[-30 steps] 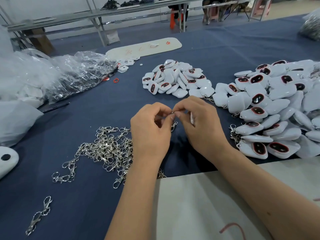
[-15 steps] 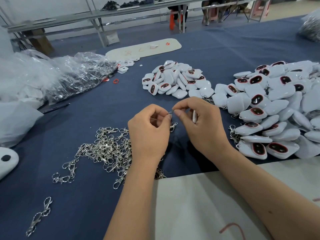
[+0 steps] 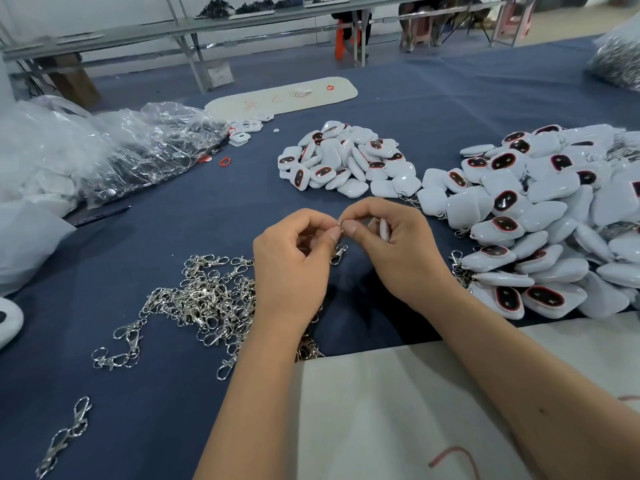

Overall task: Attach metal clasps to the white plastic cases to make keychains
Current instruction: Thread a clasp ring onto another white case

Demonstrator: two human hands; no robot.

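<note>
Moved: both hands back together since 0.5 s ago | left hand (image 3: 291, 268) and right hand (image 3: 398, 251) fingers pinch 1 clasp (image 3: 339, 252) above counter (image 3: 194, 216) | case (image 3: 383, 229) in right palm

A heap of clasps (image 3: 204, 299) is spread on the desk (image 3: 433, 109) at the left. Two piles of cases are placed behind and right: a smaller pile (image 3: 346, 164) behind, a larger pile (image 3: 547, 216) at the right.
</note>
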